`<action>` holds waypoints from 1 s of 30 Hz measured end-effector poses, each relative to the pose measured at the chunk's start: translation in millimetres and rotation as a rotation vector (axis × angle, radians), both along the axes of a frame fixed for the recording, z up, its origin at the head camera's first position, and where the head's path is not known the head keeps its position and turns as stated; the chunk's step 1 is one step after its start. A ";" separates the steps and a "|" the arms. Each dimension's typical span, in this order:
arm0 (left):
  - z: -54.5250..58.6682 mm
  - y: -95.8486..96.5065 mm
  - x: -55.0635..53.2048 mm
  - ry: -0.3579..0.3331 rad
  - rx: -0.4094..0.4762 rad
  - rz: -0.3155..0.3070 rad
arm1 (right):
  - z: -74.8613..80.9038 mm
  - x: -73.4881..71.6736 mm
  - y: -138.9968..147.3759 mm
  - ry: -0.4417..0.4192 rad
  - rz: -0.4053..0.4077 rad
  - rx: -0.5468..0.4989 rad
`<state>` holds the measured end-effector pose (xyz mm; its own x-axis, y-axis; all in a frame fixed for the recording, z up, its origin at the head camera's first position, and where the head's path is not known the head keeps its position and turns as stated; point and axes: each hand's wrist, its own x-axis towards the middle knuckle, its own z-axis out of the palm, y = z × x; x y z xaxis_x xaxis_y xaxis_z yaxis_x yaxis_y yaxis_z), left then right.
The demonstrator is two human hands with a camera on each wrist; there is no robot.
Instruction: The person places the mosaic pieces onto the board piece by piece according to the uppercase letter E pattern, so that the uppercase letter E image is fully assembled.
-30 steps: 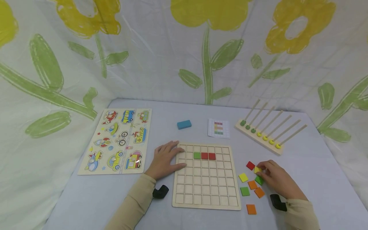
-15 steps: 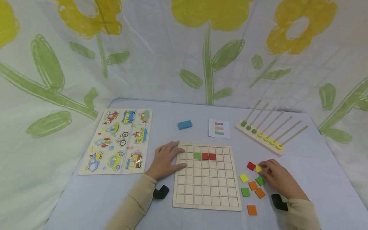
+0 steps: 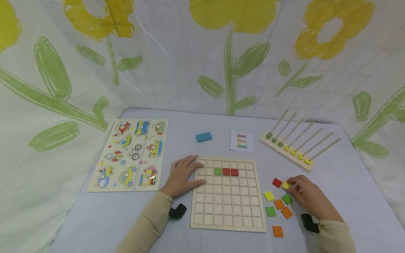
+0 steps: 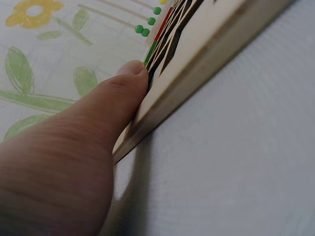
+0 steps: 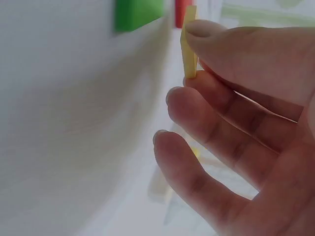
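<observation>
A yellow square tile [image 5: 189, 46] is pinched between the thumb and fingers of my right hand [image 3: 308, 195], over the right part of the table. Close to it lie a red tile [image 3: 276, 182], a green tile [image 3: 287, 199] and two orange tiles, with another yellow tile [image 3: 269, 196] nearer the board. My left hand [image 3: 181, 177] rests on the left edge of the wooden grid board [image 3: 227, 226], its fingers spread and the thumb on the surface. One green tile [image 3: 218, 171] and two red tiles [image 3: 234, 172] sit side by side in the board's second row.
A picture puzzle board [image 3: 126, 158] lies at the left. Behind the grid are a blue block [image 3: 204, 137] and a printed pattern card [image 3: 242, 141]. A wooden rack [image 3: 286, 151] with rods and beads stands at the back right. An orange tile [image 3: 278, 231] lies near the front.
My right hand has shifted slightly to the right with the yellow tile, which now shows tilted away from the green tile. The left hand stays on the board.
</observation>
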<state>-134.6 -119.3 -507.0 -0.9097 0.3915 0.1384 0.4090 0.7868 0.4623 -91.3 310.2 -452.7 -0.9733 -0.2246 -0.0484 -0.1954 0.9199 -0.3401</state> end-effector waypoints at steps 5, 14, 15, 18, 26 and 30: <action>0.7 0.0 0.6 -0.001 0.002 0.000 | 9.3 -0.6 -11.1 0.015 0.039 -0.018; 3.9 0.4 1.4 -0.009 0.013 -0.001 | 18.7 -12.9 -60.5 0.087 0.215 -0.086; 3.8 0.6 1.2 -0.010 0.013 -0.002 | 19.0 -15.3 -66.8 0.094 0.235 -0.098; 3.8 0.6 1.0 -0.018 0.006 -0.001 | 18.2 -22.4 -85.2 0.117 0.300 -0.112; 4.0 0.6 0.6 -0.026 -0.002 0.002 | 14.4 -38.5 -124.3 0.091 0.392 -0.106; 3.6 0.5 0.1 -0.029 -0.003 0.001 | 10.0 -41.8 -137.2 0.045 0.385 -0.105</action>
<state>-134.5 -118.8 -503.3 -0.9139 0.3907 0.1104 0.3942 0.7889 0.4714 -133.1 173.0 -442.7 -0.8175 -0.5749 0.0349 -0.5359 0.7371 -0.4117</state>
